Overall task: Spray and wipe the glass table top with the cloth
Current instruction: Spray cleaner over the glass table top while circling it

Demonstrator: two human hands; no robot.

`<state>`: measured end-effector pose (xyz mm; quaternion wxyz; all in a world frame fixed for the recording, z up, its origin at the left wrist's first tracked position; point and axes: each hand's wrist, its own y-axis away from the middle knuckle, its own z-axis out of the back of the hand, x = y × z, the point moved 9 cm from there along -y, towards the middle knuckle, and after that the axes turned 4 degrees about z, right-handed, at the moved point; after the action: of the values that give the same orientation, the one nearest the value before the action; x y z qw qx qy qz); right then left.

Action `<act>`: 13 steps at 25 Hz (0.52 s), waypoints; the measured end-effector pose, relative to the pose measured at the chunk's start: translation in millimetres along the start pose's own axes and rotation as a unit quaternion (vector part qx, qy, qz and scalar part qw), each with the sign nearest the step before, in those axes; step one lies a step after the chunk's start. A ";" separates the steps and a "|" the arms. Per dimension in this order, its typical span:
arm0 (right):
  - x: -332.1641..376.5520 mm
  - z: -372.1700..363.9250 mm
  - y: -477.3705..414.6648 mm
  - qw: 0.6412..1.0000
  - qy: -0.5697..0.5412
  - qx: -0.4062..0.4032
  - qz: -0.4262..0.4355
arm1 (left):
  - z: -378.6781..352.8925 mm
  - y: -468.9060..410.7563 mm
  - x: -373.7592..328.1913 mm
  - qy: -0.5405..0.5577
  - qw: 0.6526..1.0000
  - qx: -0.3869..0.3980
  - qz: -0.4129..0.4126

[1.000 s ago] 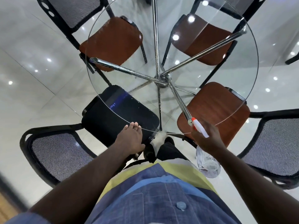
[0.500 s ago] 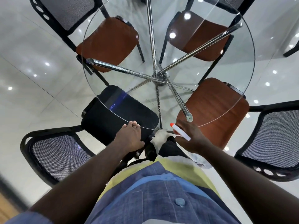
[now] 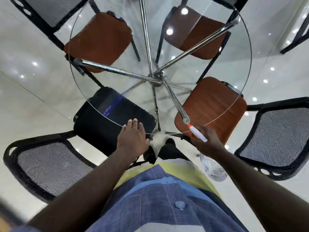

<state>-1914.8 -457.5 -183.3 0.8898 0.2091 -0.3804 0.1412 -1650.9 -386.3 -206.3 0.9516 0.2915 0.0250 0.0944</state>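
Note:
The round glass table top [image 3: 209, 67] fills the upper middle of the head view, with chrome legs showing through it. My left hand [image 3: 133, 139] lies flat with straight fingers on the glass at its near edge. My right hand [image 3: 207, 143] grips a clear spray bottle [image 3: 213, 168] with a white head and red nozzle. The nozzle sits at the near right rim and points over the glass. No cloth is in view.
Chrome table legs [image 3: 150, 47] meet under the centre. Brown-seated chairs [image 3: 98, 41] stand at the far side and near right, a black-seated chair [image 3: 107, 121] at the near left. Mesh chair backs [image 3: 50, 166] flank me on both sides over a glossy white floor.
The spray bottle swung left and low half a second ago, then came back to the right rim with the nozzle up. My left hand stayed on the glass edge.

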 end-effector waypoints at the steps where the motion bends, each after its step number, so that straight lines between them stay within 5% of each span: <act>1: -9.7 5.9 2.4 1.000 -0.008 -0.015 -0.013 | 0.0 -0.2 -9.5 0.009 1.000 -0.014 -0.023; 7: -62.8 45.9 18.4 0.974 -0.106 -0.101 -0.171 | -0.5 -8.2 -42.0 0.044 0.994 0.010 -0.096; 13: -61.2 76.0 1.2 0.975 -0.079 -0.124 -0.164 | 11.3 -15.6 -38.6 0.079 0.991 0.041 -0.102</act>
<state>-2003.3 -498.5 -180.6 0.8869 0.1672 -0.4246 -0.0718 -1685.1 -412.6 -206.0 0.9386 0.3177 0.1331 0.0186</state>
